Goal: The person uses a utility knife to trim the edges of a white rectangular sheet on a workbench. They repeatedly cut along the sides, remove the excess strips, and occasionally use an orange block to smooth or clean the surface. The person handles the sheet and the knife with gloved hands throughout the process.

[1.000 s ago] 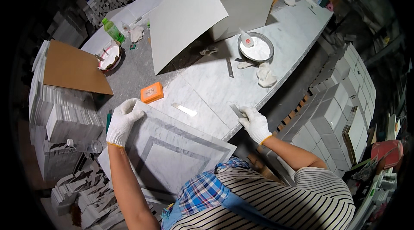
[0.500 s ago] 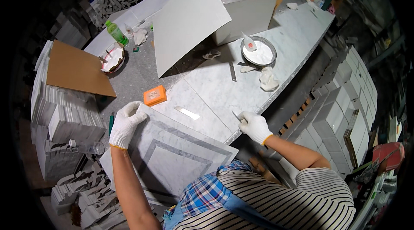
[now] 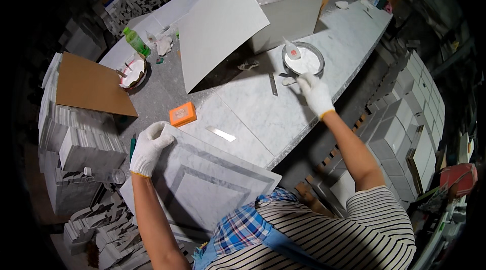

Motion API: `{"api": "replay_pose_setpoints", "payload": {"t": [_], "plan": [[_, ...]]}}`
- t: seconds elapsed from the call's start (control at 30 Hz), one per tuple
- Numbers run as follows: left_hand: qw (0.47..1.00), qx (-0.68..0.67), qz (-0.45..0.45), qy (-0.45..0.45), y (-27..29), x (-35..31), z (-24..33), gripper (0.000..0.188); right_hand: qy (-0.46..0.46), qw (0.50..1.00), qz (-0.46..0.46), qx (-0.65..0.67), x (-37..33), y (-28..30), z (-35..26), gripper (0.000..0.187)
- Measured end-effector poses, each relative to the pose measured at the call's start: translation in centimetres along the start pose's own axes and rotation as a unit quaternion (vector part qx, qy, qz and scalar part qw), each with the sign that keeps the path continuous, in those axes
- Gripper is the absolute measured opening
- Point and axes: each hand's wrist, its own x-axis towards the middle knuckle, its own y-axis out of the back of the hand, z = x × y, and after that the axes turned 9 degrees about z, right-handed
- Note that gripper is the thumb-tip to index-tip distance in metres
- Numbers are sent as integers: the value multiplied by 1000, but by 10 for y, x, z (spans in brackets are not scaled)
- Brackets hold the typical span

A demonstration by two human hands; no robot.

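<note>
A square marble panel (image 3: 212,168) with grey inlaid bands lies tilted against the table's near edge in front of me. At its upper left corner my left hand (image 3: 151,149), in a white knitted glove, has its fingers curled over the edge. My right hand (image 3: 315,97), gloved too, reaches to the near rim of a round bowl (image 3: 320,70) of white powder. Its fingers are bent together; what they hold, if anything, is hidden. A white squeeze bottle (image 3: 291,50) leans in the bowl. Left of the right fingertips lies a small pale crumpled piece (image 3: 288,81).
An orange box (image 3: 183,114) and a metal scraper blade (image 3: 221,133) lie beyond the panel. A steel ruler (image 3: 273,84) is farther off. Large grey boards (image 3: 223,27) lean mid-table. Brown cardboard (image 3: 93,85) covers stacked tiles at left; a green bottle (image 3: 135,42) stands behind.
My right hand has moved away from me along the table's right edge to the bowl, covering the white crumpled cloth there. My left hand stays on the panel's corner.
</note>
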Motion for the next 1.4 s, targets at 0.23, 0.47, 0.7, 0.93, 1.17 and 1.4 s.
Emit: {"api": "replay_pose_setpoints", "payload": {"t": [0.23,0.47,0.7,0.93,1.17,1.4], "plan": [[1000,9,6,-5,-7,-2,11,53,-218,969,-72,91,77,-36,77,29],[1000,1,-10,18,-2,-1,7,57,-268,950,-92,129,85,-50,93,26],[1000,-1,-2,7,-3,0,5,58,-266,957,-54,101,91,-58,107,23],[1000,-7,-1,5,-3,-1,7,57,-272,948,-84,143,93,-55,98,20],[1000,9,3,14,-4,-1,6,62,-339,905,-129,221,93,-38,93,18],[997,75,8,-23,2,-6,11,60,-304,899,-96,301,79,-17,16,26]]}}
